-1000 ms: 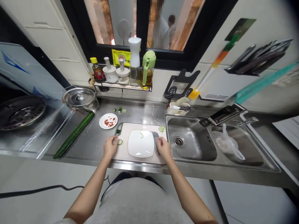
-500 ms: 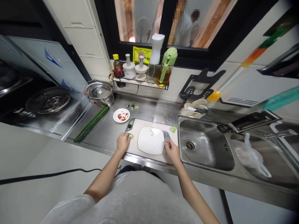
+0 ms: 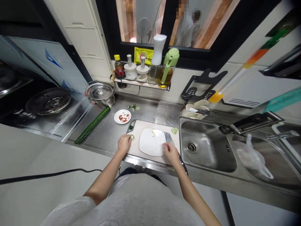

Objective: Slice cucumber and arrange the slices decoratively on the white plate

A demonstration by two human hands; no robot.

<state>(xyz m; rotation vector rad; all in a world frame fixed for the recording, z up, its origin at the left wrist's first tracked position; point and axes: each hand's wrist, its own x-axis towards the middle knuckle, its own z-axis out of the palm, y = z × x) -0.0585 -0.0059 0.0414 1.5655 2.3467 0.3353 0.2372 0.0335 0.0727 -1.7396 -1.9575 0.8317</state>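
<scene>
The left hand (image 3: 124,142) rests with curled fingers on the left edge of the board (image 3: 141,125), its fingertips just beside a slice (image 3: 132,137); whether it pinches anything cannot be told. The right hand (image 3: 170,152) lies fingers-down over the knife (image 3: 167,137), which lies flat on the board against the right rim of the plate (image 3: 151,146). The dark handle pokes out under the wrist, and it is unclear whether the hand actually grips the knife. The plate sits in the middle of the board with one thin slice on it. It looks glazed, stiff, breakable and probably slick, so opposite rims are the safest places to hold it. The knife is best taken by the handle, away from the blade beside the plate. The slices look thin, wet and limp, so they are likely to cling to the board. The board's near edge runs close to the counter's (image 3: 108,135) front lip, and the sink (image 3: 207,157) drops away just to its right. Open room lies to the left, between the board and the cucumber (image 3: 92,125), and behind it toward the saucer (image 3: 122,116).
</scene>
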